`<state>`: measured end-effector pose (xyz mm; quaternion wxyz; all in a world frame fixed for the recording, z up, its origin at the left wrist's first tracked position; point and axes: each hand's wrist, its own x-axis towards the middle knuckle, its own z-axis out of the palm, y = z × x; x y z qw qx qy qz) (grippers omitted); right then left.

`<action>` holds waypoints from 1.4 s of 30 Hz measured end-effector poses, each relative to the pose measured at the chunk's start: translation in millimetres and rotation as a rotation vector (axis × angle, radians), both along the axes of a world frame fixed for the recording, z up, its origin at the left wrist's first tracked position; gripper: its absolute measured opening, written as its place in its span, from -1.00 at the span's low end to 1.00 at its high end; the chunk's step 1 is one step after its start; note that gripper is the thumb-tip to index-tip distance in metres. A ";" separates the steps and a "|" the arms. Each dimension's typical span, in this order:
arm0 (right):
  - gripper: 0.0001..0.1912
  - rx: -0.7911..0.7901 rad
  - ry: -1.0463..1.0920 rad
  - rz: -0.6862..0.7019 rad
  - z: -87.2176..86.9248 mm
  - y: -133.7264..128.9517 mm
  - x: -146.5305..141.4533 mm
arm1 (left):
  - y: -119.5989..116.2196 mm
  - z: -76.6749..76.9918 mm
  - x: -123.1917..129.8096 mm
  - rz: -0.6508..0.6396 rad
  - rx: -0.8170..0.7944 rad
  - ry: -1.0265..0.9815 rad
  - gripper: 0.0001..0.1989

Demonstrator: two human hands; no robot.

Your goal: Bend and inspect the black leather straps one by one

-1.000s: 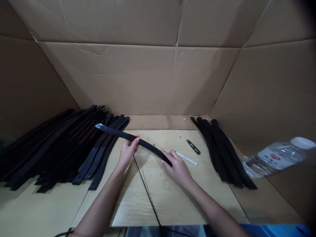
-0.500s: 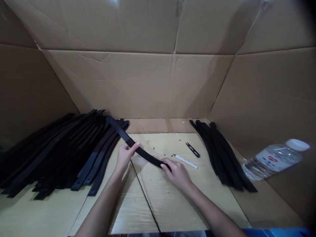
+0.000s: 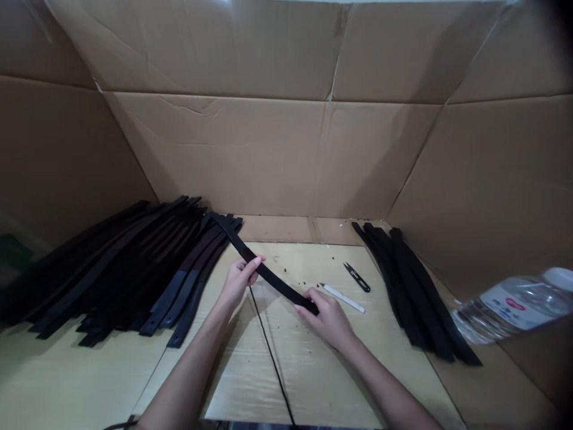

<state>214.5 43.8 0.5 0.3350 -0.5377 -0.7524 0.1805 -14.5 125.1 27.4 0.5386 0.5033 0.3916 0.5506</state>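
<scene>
A long, slightly curved black strap [image 3: 280, 285] runs slantwise across the middle of the work surface. My left hand [image 3: 240, 279] pinches it near its middle, thumb on top. At its lower right end my right hand [image 3: 327, 313] grips it between thumb and fingers. The far end of the strap reaches up to the edge of a big pile of similar black straps [image 3: 129, 269] on the left. Just beyond my right hand lie a white pen-like tool [image 3: 344, 298] with a dark tip and small black thread snips [image 3: 357, 278].
A smaller group of black straps [image 3: 414, 292] lies on the right. Beside it a clear water bottle [image 3: 514, 304] leans near the cardboard wall [image 3: 505, 197]. A thin dark cord [image 3: 271, 352] crosses the table [image 3: 331, 382] towards me. Dark crumbs are scattered behind my hands.
The whole view has shifted, so most things appear a little further right. Both hands keep their hold on the strap, whose upper part looks turned slightly.
</scene>
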 end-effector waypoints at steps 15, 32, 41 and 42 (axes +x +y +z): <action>-0.57 -0.564 0.451 0.123 -3.0 -1.2 -6.8 | -6.7 0.7 4.6 0.035 0.010 -0.017 -0.74; -0.44 -0.790 0.626 0.326 2.8 -2.0 -1.9 | -9.9 8.2 0.1 -0.028 -0.001 0.075 -0.72; -0.35 -0.821 0.758 0.328 1.1 -1.6 -1.8 | -14.2 7.7 5.4 -0.276 -0.064 -0.164 -0.59; -0.36 -0.815 0.798 0.363 0.3 -1.2 -1.6 | -14.6 7.1 5.9 -0.312 -0.074 -0.191 -0.58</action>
